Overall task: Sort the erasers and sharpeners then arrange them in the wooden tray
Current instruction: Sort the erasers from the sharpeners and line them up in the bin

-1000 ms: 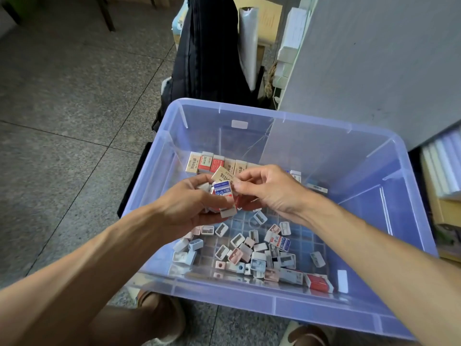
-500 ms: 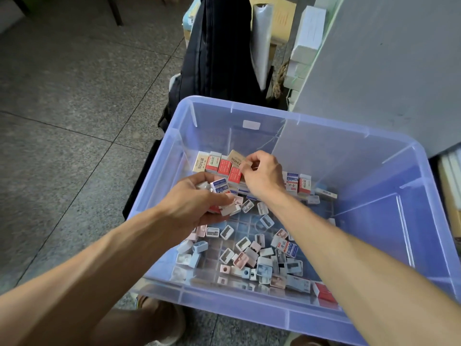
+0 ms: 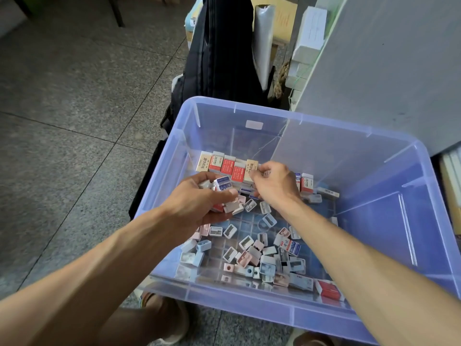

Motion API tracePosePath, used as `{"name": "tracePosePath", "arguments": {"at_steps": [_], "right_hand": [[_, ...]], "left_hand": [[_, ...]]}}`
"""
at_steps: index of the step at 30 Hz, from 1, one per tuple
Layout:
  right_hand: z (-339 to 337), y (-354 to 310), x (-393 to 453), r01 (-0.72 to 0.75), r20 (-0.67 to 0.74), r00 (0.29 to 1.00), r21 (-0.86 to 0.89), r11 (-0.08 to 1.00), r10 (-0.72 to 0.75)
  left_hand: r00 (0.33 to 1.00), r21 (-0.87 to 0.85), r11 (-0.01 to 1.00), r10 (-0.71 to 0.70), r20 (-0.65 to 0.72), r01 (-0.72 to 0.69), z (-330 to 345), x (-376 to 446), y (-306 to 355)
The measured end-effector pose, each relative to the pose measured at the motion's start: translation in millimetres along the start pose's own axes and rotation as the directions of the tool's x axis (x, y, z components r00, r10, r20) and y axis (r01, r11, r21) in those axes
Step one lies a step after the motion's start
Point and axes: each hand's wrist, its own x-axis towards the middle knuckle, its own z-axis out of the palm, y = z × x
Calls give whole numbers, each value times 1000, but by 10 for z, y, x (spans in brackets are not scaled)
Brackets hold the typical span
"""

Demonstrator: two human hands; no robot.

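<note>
— What have you got in your left hand (image 3: 199,198)?

— From the head camera, my fingers are curled round a small handful of erasers and sharpeners; a blue-and-white eraser (image 3: 222,183) sticks up at the top, and a pale sharpener (image 3: 234,208) shows at my fingertips. The hand hangs over the left middle of the clear blue bin (image 3: 249,299).

— And the right hand (image 3: 274,183)?

— It is further in, near the far wall. Thumb and fingers pinch a beige eraser (image 3: 250,169), which stands at the right end of the row of erasers (image 3: 222,164) lined upright against the far wall, touching the red one beside it.

— Where is everything else?

— More erasers stand just right of my right hand, a red-and-white one (image 3: 306,182) among them. The loose sharpeners (image 3: 249,250), white, pink and light blue, lie scattered over the near half of the bin floor, with a blue-printed eraser (image 3: 289,245) mixed in and a red eraser (image 3: 329,289) by the near wall.

— What is around the bin?

— It sits on the grey tiled floor (image 3: 74,121). A black bag (image 3: 219,58) stands just behind it, and a grey panel (image 3: 386,71) rises to the right.
</note>
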Motion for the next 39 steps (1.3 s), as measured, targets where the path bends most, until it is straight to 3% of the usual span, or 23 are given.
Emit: {"name": "tracePosePath", "arguments": {"at_steps": [2,4,13,14,16,18,20,23,28,30,34,39], "right_hand": [[-22,-14,-56,176,6,984,-252,952,-181],[-22,11,-59,272,34,960,-356,894,-279],[-99,-71,-2,347,140,938,-383,856,-317],[-143,-76,-56,341,130,940,-335,878,-315],[-241,-86,-202,269,142,955,-58,961,-259],[-341,-106,-364,159,235,951,181,970,-200],[-419,-93,-474,137,286,936,246,960,-207],[-490,-7,-492,22,329,930,394,919,-163],[-598,113,-362,-267,478,876,593,760,-66],[-615,182,-228,-312,408,911,599,737,53],[-551,282,67,-308,104,951,392,867,291],[-265,226,164,-194,67,980,161,968,185]], "left_hand": [[1000,3,1000,6,-9,-6,-4,1,2],[1000,3,1000,10,-15,-10,-3,-3,5],[999,-4,1000,-22,-26,21,69,0,34],[999,5,1000,-27,-23,27,87,1,35],[999,15,999,-35,-8,35,126,8,24],[999,21,999,-41,15,40,177,18,7],[998,20,999,-41,44,40,236,27,-2],[995,-5,999,-42,88,43,304,38,-1],[986,-12,999,-48,161,50,333,49,5],[994,29,999,-44,102,41,313,61,-1],[1000,104,994,-20,1,20,256,93,-16],[999,102,994,-30,-33,33,257,139,-23]]}}
